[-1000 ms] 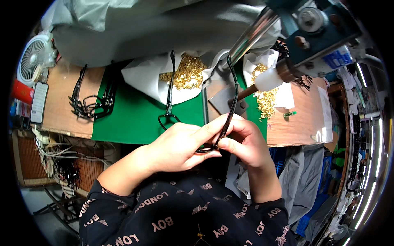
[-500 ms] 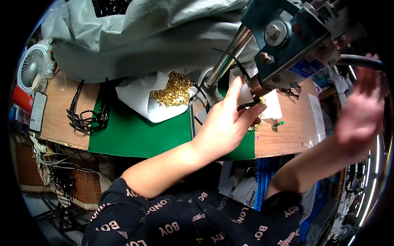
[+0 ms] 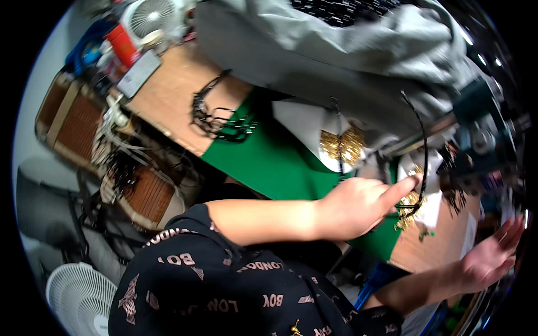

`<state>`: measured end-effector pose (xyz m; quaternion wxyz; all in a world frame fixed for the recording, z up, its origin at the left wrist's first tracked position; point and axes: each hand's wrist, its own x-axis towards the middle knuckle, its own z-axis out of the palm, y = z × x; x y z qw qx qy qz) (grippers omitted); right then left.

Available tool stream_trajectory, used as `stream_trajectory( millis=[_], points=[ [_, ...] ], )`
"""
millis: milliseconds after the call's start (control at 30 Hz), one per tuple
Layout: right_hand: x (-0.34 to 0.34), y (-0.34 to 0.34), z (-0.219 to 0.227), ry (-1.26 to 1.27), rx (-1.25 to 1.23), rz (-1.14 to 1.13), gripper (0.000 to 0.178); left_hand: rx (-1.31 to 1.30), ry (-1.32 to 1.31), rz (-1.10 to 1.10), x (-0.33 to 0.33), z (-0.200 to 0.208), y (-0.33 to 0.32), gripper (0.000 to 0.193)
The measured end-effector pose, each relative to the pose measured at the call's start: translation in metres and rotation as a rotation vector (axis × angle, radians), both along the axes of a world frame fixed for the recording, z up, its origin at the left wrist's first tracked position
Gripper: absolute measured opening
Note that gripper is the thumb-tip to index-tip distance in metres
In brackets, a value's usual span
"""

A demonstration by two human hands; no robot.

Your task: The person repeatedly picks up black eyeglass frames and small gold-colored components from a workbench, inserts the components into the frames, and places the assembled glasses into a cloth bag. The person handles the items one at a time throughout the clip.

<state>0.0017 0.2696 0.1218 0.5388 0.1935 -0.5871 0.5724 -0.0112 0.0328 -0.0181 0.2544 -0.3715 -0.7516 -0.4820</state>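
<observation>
My left hand (image 3: 361, 208) is closed on a black eyeglass frame (image 3: 424, 162), pinching it near its front. One temple sticks up past the fingertips, and another dark temple rises behind the hand. The frame is beside the head of a dark green press (image 3: 481, 137), apart from it as far as I can see. Small gold pieces (image 3: 412, 213) lie just beyond my fingers. At the right edge my right hand (image 3: 490, 259) is raised, slightly blurred, with its fingers stretched out and nothing visible in them.
A heap of gold pieces (image 3: 348, 147) rests in white paper (image 3: 302, 120) on a green mat (image 3: 269, 168). Several black eyeglass frames (image 3: 224, 126) lie to the left. A phone (image 3: 139, 74), red can (image 3: 121, 46) and white fan (image 3: 151, 19) stand far left. Grey cloth (image 3: 358, 61) covers the back.
The view has turned toward the left, so the press sits farther right. My left hand has drawn the eyeglass frame away from the press head. My right hand has lowered from beside the lever.
</observation>
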Motion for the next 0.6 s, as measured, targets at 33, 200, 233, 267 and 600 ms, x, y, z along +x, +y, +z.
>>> stream_trajectory(
  millis=[33, 200, 233, 267, 600],
  points=[
    [0.004, 0.011, -0.021, -0.060, -0.005, 0.022, 0.047, 0.000, 0.006, 0.114, 0.011, -0.002, -0.022, 0.065],
    [0.008, 0.026, -0.112, -0.483, -0.129, 0.089, 0.035, -0.172, -0.580, 0.510, 0.061, 0.002, -0.150, 0.022],
    [0.010, 0.023, -0.116, -0.512, -0.067, 0.082, 0.033, -0.175, -0.697, 0.450, 0.062, 0.003, -0.166, 0.017],
    [0.009, 0.021, -0.119, -0.540, -0.063, 0.059, 0.033, -0.178, -0.811, 0.381, 0.060, 0.003, -0.180, 0.013],
    [0.038, 0.012, -0.124, -0.638, -0.087, -0.033, 0.027, -1.057, -0.264, 0.654, -0.030, -0.008, -0.235, 0.048]
  ],
)
